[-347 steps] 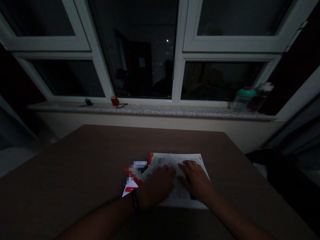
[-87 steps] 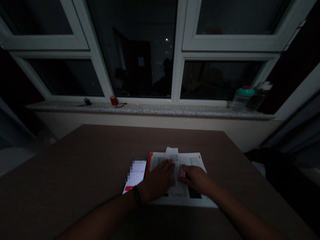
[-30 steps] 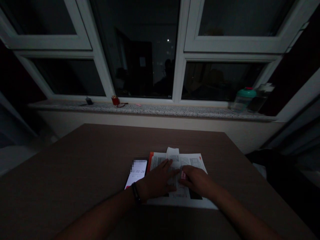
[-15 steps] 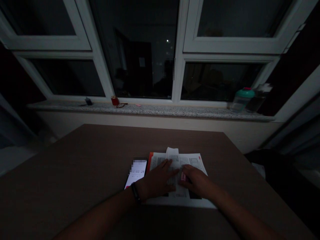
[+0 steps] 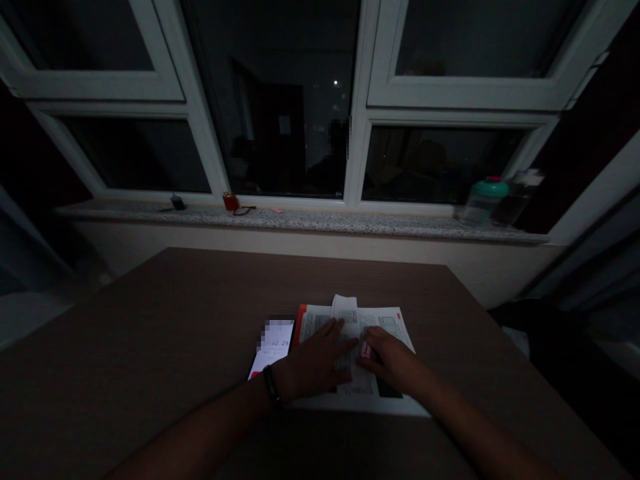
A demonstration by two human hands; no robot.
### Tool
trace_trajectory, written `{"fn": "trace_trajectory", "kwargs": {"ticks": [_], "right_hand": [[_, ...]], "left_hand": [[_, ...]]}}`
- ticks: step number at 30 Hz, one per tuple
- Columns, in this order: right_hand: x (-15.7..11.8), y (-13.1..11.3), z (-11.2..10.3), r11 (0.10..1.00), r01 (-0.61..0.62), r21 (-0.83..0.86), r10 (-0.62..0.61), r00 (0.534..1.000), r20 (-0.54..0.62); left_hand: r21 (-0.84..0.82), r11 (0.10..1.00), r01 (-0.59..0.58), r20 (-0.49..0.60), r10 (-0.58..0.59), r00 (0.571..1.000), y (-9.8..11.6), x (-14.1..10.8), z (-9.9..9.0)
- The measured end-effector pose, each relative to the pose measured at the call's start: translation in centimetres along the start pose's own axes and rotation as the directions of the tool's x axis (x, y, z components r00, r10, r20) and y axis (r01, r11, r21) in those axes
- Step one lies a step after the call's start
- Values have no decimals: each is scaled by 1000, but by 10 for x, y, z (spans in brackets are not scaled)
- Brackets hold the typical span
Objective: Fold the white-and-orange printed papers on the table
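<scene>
Head view: you look forward and down across the table (image 5: 150,333) toward a dark window.

Change: your phone's clock (image 5: 280,343) now seems to read 02:29, where it showed 02:28 half a second ago. Your hands have barely shifted in that time. Compared with the first frame, the phone (image 5: 273,347) now lies uncovered, and a curled page (image 5: 344,307) stands up at the top of the open book (image 5: 385,323).

Writing: the clock digits are the only characters you can make out. The book's print is too small to read, part of the phone screen is pixelated, and no brand shows.

Book: it lies open and flat near the table's near edge, just right of the phone, with dense printed text, small tables and an orange-red cover edge (image 5: 297,327) along its left side.

Hands: they are apart but close, both resting on the pages. Your left hand (image 5: 315,363) lies flat with fingers spread, a dark wristband (image 5: 271,385) on its wrist. Your right hand (image 5: 390,363) is curled, its fingertips at a small pink item (image 5: 367,350); you cannot tell whether it is gripped.

Windowsill: on the speckled stone windowsill (image 5: 300,219) stand a red container (image 5: 231,201), glasses (image 5: 244,211), a teal-lidded bottle (image 5: 483,210) and a clear bottle (image 5: 517,200).
</scene>
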State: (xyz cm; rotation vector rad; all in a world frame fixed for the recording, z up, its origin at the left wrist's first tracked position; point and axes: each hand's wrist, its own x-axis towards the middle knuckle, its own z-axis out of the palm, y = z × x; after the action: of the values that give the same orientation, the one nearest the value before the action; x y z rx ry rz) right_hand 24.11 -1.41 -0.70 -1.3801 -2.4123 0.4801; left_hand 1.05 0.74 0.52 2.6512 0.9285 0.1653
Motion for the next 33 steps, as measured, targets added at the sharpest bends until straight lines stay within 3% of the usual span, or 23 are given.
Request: {"fn": "trace_trajectory", "kwargs": {"ticks": [12, 18, 24, 33], "right_hand": [[-9, -9, -14, 995, 92, 28, -95, 988, 125], [-3, -1, -4, 997, 74, 11, -75, 996, 48], [2, 5, 1, 999, 23, -25, -23, 1000, -10], [-7, -6, -9, 991, 131, 9, -132, 984, 124]], "left_hand": [[30, 999, -34, -8, 34, 999, -9, 1, 2], [-32, 998, -55, 62, 57, 996, -23, 2, 0], [-59, 997, -52, 126, 60, 990, -22, 3, -10], [-30, 998, -48, 142, 52, 989, -19, 2, -12]]}}
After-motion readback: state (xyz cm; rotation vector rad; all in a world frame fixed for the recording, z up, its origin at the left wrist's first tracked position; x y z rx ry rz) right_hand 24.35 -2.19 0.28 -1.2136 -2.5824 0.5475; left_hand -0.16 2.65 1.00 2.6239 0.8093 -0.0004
